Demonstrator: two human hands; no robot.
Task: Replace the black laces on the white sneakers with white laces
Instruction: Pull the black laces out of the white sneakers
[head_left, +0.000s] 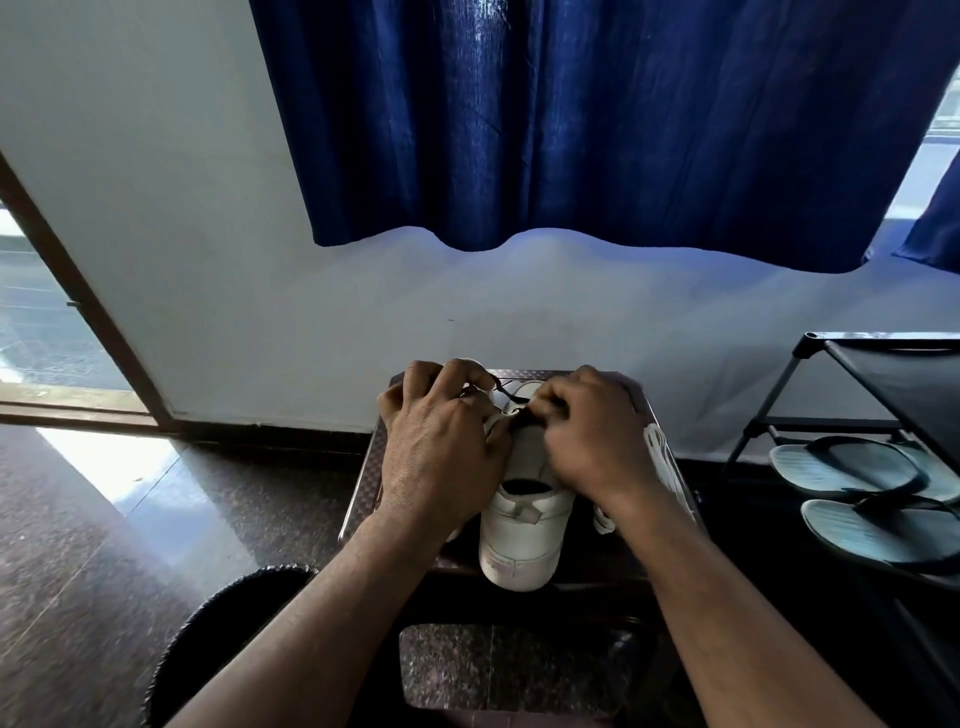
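A white sneaker (522, 525) stands on a small dark stool (363, 467), heel toward me. A black lace (511, 395) runs across its upper part. My left hand (441, 441) rests on the sneaker's left side with its fingers pinched on the black lace. My right hand (592, 441) grips the lace at the eyelets from the right. A second white sneaker (475, 366) is mostly hidden under my left hand. White laces (662, 457) lie on the stool beside my right wrist.
A black shoe rack (883, 374) at the right holds a pair of grey flip-flops (857, 499). A blue curtain (597, 119) hangs on the wall behind. A dark round object (228, 618) sits on the polished floor at lower left. A doorway (41, 322) is at far left.
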